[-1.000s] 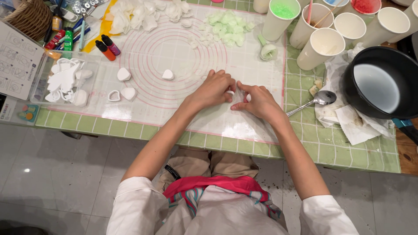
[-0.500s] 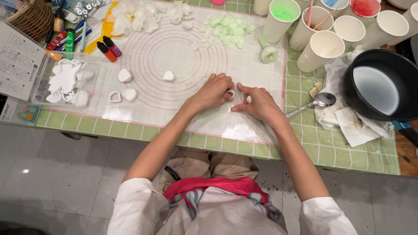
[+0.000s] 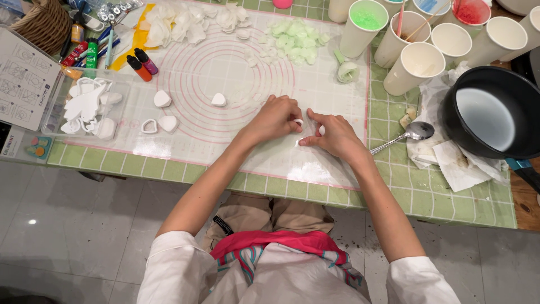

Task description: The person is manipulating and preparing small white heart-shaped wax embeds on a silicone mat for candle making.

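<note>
Both hands meet near the middle of the translucent mat (image 3: 225, 141) on the desk, pinching small white clay pieces (image 3: 298, 122) between their fingertips. The left hand (image 3: 275, 118) and right hand (image 3: 336, 135) are narrowly closed on them, so neither is nearer. The pieces lie right between the two hands — mostly hidden by fingers, their shape and long axis unclear. A white heart piece (image 3: 218, 99) sits apart, up-left of the left hand.

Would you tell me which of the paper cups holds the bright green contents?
The paper cup at the left end of the group; its neighbours show white, red or blue insides.
</note>
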